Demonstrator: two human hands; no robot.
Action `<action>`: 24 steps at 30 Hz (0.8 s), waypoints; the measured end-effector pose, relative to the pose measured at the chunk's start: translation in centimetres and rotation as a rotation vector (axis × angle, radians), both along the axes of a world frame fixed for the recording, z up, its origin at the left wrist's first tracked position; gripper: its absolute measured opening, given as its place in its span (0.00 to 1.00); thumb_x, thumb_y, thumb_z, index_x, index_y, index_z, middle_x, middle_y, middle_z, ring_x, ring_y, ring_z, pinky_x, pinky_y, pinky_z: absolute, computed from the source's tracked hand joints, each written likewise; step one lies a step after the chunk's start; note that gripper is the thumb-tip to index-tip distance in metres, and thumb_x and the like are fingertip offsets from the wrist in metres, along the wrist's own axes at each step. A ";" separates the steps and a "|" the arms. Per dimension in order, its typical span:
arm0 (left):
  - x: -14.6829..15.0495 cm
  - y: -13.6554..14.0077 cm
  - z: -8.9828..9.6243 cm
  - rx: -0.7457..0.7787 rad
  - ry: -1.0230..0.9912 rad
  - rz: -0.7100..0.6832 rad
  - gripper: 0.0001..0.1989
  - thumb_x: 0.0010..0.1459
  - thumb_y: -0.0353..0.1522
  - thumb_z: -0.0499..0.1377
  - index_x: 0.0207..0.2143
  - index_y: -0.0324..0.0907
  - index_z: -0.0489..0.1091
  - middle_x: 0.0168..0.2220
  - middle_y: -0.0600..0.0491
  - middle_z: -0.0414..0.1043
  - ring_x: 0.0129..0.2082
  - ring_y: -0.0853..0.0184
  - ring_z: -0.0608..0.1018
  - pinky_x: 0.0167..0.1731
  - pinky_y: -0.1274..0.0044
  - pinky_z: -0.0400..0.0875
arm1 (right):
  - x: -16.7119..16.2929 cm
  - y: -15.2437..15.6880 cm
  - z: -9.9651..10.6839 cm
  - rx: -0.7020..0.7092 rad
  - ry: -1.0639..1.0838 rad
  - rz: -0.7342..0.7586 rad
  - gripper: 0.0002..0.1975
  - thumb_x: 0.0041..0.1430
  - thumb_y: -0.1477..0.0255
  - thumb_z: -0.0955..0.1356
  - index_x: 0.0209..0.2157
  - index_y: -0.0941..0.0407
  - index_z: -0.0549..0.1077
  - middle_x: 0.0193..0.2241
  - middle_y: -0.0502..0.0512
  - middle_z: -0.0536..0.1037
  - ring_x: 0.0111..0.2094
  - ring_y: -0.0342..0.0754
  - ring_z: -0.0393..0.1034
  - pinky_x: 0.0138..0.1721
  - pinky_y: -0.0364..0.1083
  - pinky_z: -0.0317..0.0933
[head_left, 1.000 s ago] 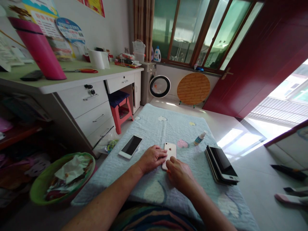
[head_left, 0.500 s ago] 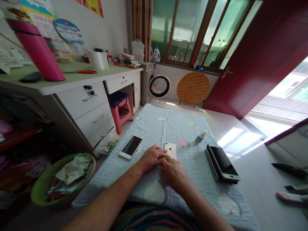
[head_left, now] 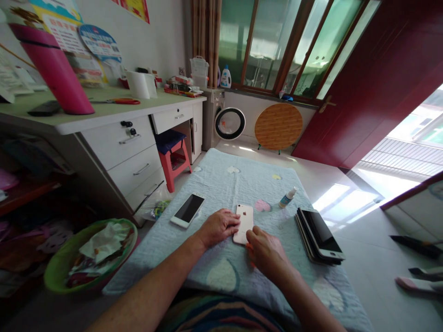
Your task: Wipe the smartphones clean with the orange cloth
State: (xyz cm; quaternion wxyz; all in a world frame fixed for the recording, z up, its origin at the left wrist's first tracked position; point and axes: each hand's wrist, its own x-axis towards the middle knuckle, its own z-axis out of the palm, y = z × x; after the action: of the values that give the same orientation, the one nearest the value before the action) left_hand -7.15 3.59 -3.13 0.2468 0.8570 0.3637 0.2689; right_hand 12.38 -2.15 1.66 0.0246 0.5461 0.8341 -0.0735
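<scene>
A smartphone (head_left: 245, 216) with a pale pink-gold back and an apple logo lies face down on the light blue quilted cloth (head_left: 221, 182). My left hand (head_left: 219, 227) rests at its left edge, fingers laid over the side and holding it in place. Closed near the phone's lower right corner, my right hand (head_left: 265, 249) pinches a small orange thing (head_left: 249, 252), mostly hidden under the fingers; its kind is unclear. To the left lies a white smartphone (head_left: 188, 210), dark screen up. A small spray bottle (head_left: 288, 198) stands to the right, beyond a stack of phones (head_left: 320, 235).
A green basket (head_left: 51, 272) full of rubbish stands at the left of the cloth-covered surface. Behind it is a desk (head_left: 114, 108) with a pink flask (head_left: 57, 69). A red stool (head_left: 173, 161), an open washing machine (head_left: 212, 115) and a round wooden tabletop (head_left: 278, 125) stand farther back.
My right hand has moved right and down across the phone, away from my left hand. More of the phone's back and the orange thing now show. My left hand has stayed put.
</scene>
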 end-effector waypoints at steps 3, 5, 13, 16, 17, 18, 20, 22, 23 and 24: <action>0.0 0.0 0.0 0.003 0.002 0.002 0.10 0.60 0.32 0.61 0.45 0.46 0.76 0.50 0.52 0.76 0.51 0.62 0.72 0.55 0.70 0.62 | -1.0 0.1 0.0 0.017 0.027 0.029 0.06 0.58 0.77 0.64 0.35 0.56 0.72 0.36 0.54 0.75 0.32 0.47 0.70 0.27 0.44 0.48; 0.0 0.0 0.0 0.001 0.008 -0.002 0.10 0.61 0.34 0.61 0.45 0.46 0.76 0.51 0.52 0.76 0.51 0.61 0.72 0.54 0.70 0.62 | -1.8 0.3 -0.2 0.023 0.045 0.042 0.07 0.58 0.77 0.64 0.37 0.56 0.72 0.36 0.54 0.75 0.32 0.47 0.70 0.28 0.44 0.50; 0.0 0.1 -0.3 -0.048 0.003 0.011 0.10 0.60 0.35 0.60 0.43 0.48 0.78 0.52 0.54 0.75 0.53 0.60 0.71 0.56 0.70 0.61 | -4.3 0.8 -0.5 0.024 0.105 0.066 0.10 0.60 0.77 0.62 0.40 0.54 0.73 0.41 0.55 0.76 0.38 0.49 0.73 0.32 0.43 0.57; 0.0 0.1 -0.3 -0.041 0.003 0.005 0.11 0.60 0.36 0.60 0.44 0.49 0.77 0.52 0.54 0.75 0.53 0.60 0.71 0.56 0.69 0.61 | -4.3 0.7 -0.4 0.018 0.107 0.048 0.10 0.61 0.76 0.62 0.40 0.54 0.72 0.41 0.55 0.76 0.38 0.48 0.73 0.32 0.43 0.56; -0.1 0.1 -0.2 -0.037 0.005 0.003 0.11 0.60 0.35 0.60 0.45 0.49 0.77 0.52 0.54 0.75 0.53 0.61 0.71 0.56 0.69 0.61 | -4.1 0.6 -0.5 0.014 0.099 0.036 0.10 0.61 0.76 0.62 0.40 0.54 0.72 0.40 0.55 0.76 0.37 0.48 0.73 0.31 0.43 0.56; -0.1 0.1 -0.2 -0.031 0.007 0.000 0.11 0.61 0.35 0.59 0.46 0.49 0.77 0.52 0.54 0.75 0.53 0.61 0.71 0.56 0.69 0.61 | -3.8 0.5 -0.5 0.010 0.088 0.023 0.09 0.61 0.76 0.62 0.40 0.54 0.72 0.40 0.55 0.76 0.36 0.48 0.73 0.30 0.43 0.55; -0.1 0.1 -0.1 -0.019 0.013 -0.005 0.12 0.61 0.35 0.60 0.46 0.48 0.76 0.52 0.53 0.75 0.53 0.61 0.72 0.56 0.69 0.62 | -3.1 0.4 -0.6 0.002 0.070 -0.001 0.08 0.61 0.76 0.63 0.40 0.55 0.72 0.38 0.54 0.75 0.34 0.47 0.72 0.28 0.43 0.52; -0.1 0.1 0.0 -0.011 0.015 -0.008 0.11 0.61 0.34 0.60 0.46 0.46 0.76 0.51 0.52 0.75 0.52 0.62 0.73 0.57 0.69 0.62 | -2.2 0.2 -0.8 0.005 0.064 -0.015 0.06 0.60 0.75 0.64 0.38 0.55 0.71 0.36 0.54 0.75 0.33 0.46 0.71 0.27 0.43 0.50; -0.1 0.1 0.0 -0.009 0.014 -0.006 0.11 0.60 0.34 0.61 0.46 0.45 0.76 0.51 0.51 0.75 0.52 0.62 0.73 0.57 0.69 0.61 | -1.7 0.2 -0.8 0.009 0.063 -0.022 0.05 0.59 0.75 0.65 0.37 0.54 0.71 0.36 0.53 0.75 0.32 0.46 0.71 0.27 0.43 0.49; -0.1 0.1 -0.1 -0.008 0.014 -0.003 0.11 0.60 0.33 0.61 0.46 0.46 0.76 0.52 0.51 0.75 0.52 0.62 0.73 0.57 0.68 0.61 | -1.3 0.1 -0.9 0.013 0.062 -0.029 0.04 0.59 0.75 0.65 0.36 0.54 0.71 0.36 0.53 0.74 0.32 0.45 0.71 0.26 0.43 0.47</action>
State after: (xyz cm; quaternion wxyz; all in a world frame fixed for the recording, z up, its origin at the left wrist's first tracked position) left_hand -7.21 3.69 -3.19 0.2481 0.8585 0.3651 0.2611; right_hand 11.13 -2.07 0.74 -0.0060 0.5559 0.8268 -0.0855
